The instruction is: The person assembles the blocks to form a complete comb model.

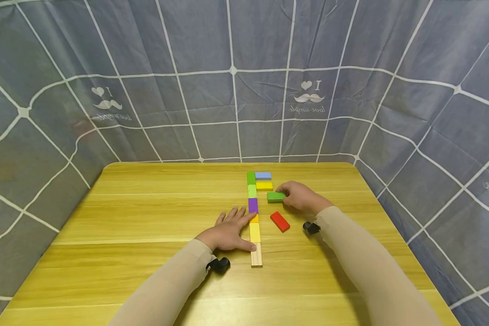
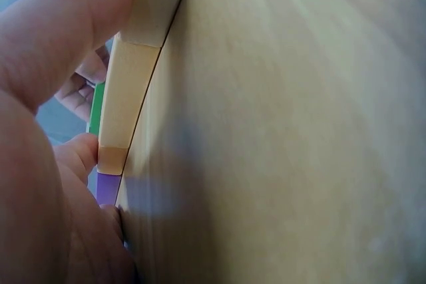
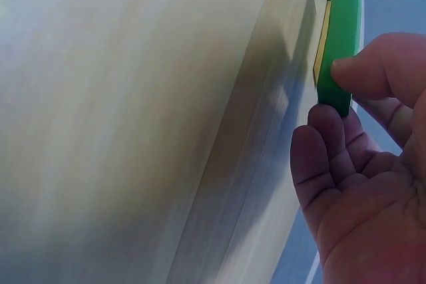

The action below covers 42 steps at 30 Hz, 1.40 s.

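A straight column of coloured wooden blocks runs away from me on the table: a plain wood block (image 1: 256, 258) nearest, then yellow (image 1: 255, 233), orange, purple (image 1: 253, 205), light green (image 1: 251, 191) and dark green (image 1: 251, 177). My left hand (image 1: 228, 231) lies with fingers spread, its thumb touching the plain block and its index finger on the column near the orange block. My right hand (image 1: 301, 197) pinches a green block (image 1: 275, 197) between thumb and fingers, right of the column. In the right wrist view the thumb presses the side of this green block (image 3: 341, 44).
A blue block (image 1: 263, 175) and a yellow block (image 1: 264, 186) lie crosswise against the column's far right side. A red block (image 1: 280, 222) lies askew near my right hand. Grey checked cloth (image 1: 212, 99) hangs behind and beside the wooden table (image 1: 126, 217).
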Tool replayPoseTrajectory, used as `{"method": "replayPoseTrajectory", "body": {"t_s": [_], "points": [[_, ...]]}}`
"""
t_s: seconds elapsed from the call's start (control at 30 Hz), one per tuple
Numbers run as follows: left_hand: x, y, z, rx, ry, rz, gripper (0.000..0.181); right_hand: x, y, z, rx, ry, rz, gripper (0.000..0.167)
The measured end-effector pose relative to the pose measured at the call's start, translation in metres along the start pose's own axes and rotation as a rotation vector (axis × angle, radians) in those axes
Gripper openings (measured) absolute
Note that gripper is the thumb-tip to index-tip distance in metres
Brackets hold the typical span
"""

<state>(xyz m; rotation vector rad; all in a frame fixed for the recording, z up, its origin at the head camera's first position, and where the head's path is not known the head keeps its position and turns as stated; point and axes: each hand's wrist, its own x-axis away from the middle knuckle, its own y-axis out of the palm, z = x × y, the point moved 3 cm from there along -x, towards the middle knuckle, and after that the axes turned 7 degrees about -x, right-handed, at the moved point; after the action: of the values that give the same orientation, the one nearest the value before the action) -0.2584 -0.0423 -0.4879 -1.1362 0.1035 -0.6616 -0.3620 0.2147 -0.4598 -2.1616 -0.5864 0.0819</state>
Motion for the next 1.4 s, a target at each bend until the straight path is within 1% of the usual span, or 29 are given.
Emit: {"method": "replayPoseTrajectory", "body": {"t_s": [0.17, 0.5, 0.7, 1.03, 1.17, 1.4], "points": [[0.0, 0.0, 0.001, -0.005, -0.001, -0.004, 0.103, -0.004, 0.0, -0.004, 0.012, 0.013, -0.009, 0.044], [0.0, -0.002, 0.002, -0.006, -0.002, -0.004, 0.103, -0.011, 0.005, -0.012, 0.044, -0.009, 0.0, 0.042], [0.0, -0.001, 0.001, -0.006, 0.0, -0.001, 0.104, -0.014, 0.009, -0.016, 0.058, -0.019, -0.009, 0.044], [-0.002, 0.001, -0.002, 0.0, 0.002, 0.0, 0.104, -0.02, 0.014, -0.015, 0.053, 0.009, -0.031, 0.046], [-0.003, 0.002, -0.003, 0.0, 0.0, 0.003, 0.104, -0.021, 0.016, -0.015, 0.059, -0.001, -0.029, 0.047], [-0.003, 0.001, -0.003, 0.001, -0.001, 0.003, 0.104, -0.02, 0.017, -0.018, 0.038, -0.014, -0.036, 0.048]]}}
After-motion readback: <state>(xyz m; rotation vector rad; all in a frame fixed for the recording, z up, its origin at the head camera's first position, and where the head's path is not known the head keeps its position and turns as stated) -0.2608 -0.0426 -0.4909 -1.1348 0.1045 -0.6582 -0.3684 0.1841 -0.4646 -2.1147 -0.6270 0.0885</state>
